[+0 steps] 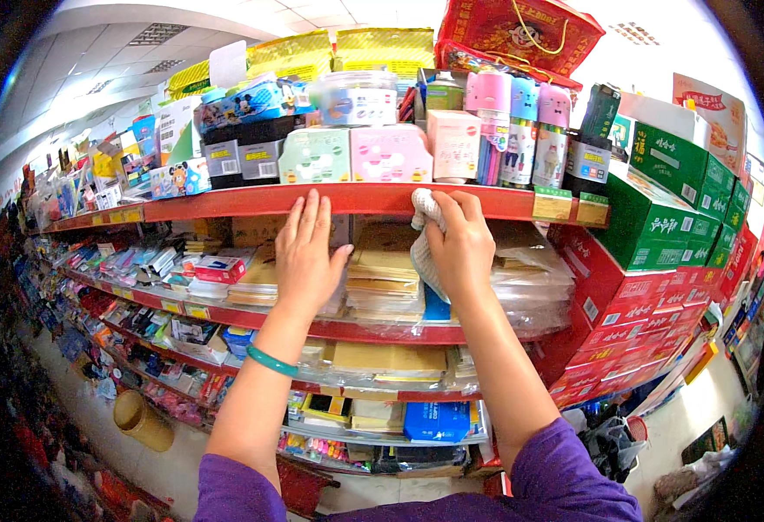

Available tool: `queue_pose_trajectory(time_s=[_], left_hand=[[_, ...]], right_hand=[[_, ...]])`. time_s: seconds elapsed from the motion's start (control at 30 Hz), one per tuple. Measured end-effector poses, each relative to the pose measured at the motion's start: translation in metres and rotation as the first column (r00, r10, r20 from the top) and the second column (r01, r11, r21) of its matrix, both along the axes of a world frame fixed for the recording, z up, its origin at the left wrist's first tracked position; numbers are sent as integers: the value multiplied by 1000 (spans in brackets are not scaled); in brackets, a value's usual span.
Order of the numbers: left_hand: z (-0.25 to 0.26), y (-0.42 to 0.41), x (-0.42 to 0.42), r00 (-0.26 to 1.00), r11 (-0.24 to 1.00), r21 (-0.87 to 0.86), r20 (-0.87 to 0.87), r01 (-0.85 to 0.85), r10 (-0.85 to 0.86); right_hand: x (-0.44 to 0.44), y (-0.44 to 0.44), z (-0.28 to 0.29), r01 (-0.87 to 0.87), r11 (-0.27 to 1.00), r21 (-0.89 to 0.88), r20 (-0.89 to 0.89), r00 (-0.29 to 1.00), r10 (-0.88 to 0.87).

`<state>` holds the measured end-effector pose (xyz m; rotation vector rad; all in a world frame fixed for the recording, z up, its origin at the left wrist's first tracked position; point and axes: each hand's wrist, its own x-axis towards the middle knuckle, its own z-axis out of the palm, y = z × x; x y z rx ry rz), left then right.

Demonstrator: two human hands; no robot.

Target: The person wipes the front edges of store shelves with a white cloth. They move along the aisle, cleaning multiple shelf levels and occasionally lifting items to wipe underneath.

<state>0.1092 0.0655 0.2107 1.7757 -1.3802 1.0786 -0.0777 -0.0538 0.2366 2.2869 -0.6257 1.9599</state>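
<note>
My left hand (pixel 309 251) rests with its fingertips on the red front edge of the top shelf (pixel 369 198), thumb spread, holding nothing. To its right, my right hand (pixel 461 245) grips a white knitted cloth (pixel 425 215) against the same edge; part of the cloth hangs below the shelf. Just behind the edge stand a green box (pixel 315 156), a pink box (pixel 390 155) and a taller pale pink box (pixel 453 145). Pencil tubes with pink and blue lids (pixel 520 134) are further right. Beneath my hands lie stacks of brown paper envelopes (pixel 382 280).
Green cartons (pixel 662 222) on red cartons (pixel 623 313) are stacked at the right end. A red bag (pixel 519 32) sits atop the goods. Lower shelves hold packets and a blue paper pack (pixel 437 421). A wicker bin (pixel 142 421) stands on the floor, lower left.
</note>
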Motion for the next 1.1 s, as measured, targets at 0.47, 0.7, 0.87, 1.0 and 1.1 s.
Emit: queue_pose_trajectory(time_s=[0.47, 0.7, 0.87, 1.0, 1.1], left_hand=[[11, 74, 128, 997, 996, -80, 62, -31, 36], [7, 76, 149, 998, 999, 8, 56, -32, 32], [9, 75, 145, 999, 1000, 3, 40, -14, 14], [11, 82, 148, 1000, 1000, 9, 27, -13, 13], [9, 79, 149, 999, 1000, -8, 36, -3, 3]], right_hand=[[43, 28, -1, 229, 973, 41, 7, 973, -230], [60, 33, -4, 289, 955, 70, 132, 946, -296], [104, 63, -3, 274, 960, 53, 75, 958, -278], [153, 86, -1, 219, 976, -3, 5, 976, -219], [181, 103, 3, 197, 980, 20, -78, 978, -195]])
